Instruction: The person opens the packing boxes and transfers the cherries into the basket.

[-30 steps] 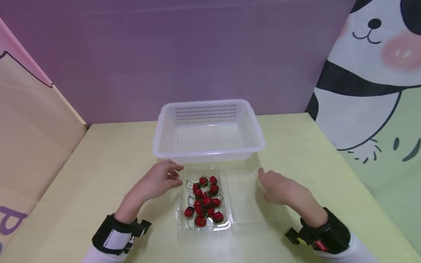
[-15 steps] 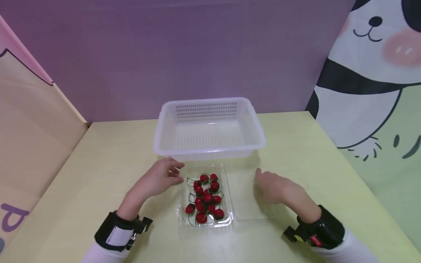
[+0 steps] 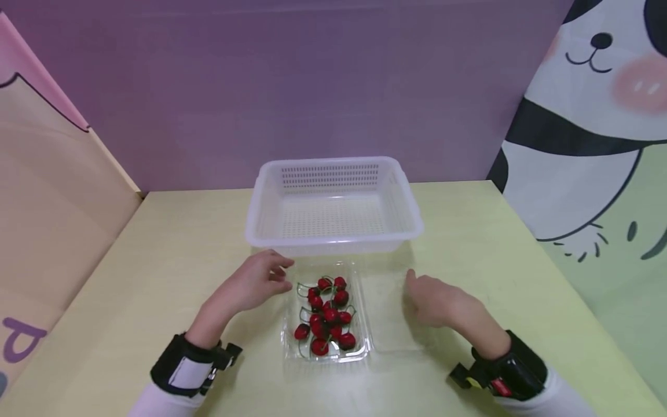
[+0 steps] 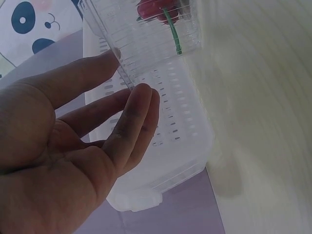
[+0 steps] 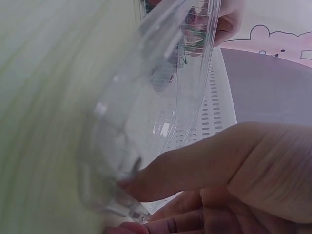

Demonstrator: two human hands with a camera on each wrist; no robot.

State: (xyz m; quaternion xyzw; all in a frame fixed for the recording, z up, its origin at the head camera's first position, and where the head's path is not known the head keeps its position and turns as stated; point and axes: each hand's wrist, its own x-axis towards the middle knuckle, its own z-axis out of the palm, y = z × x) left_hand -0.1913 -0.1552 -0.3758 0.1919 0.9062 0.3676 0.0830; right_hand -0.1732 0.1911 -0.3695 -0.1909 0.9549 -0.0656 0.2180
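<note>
A clear plastic clamshell box lies open on the table, several red cherries with green stems in its tray. Its transparent lid is folded out to the right. My left hand is at the tray's far left corner; in the left wrist view its thumb and fingertips pinch the clear rim. At the lid's outer edge is my right hand. The right wrist view shows its thumb and fingers pinching the lid's edge, with the fingertips partly hidden behind the plastic.
Just beyond the clamshell stands a white perforated basket with nothing in it, close to the purple back wall. Printed panels flank the pale wooden table. Each wrist wears a black camera strap.
Over the past second my right hand has shifted slightly left and turned a little, along with the lid's edge. My left hand and the cherries stay nearly in place.
</note>
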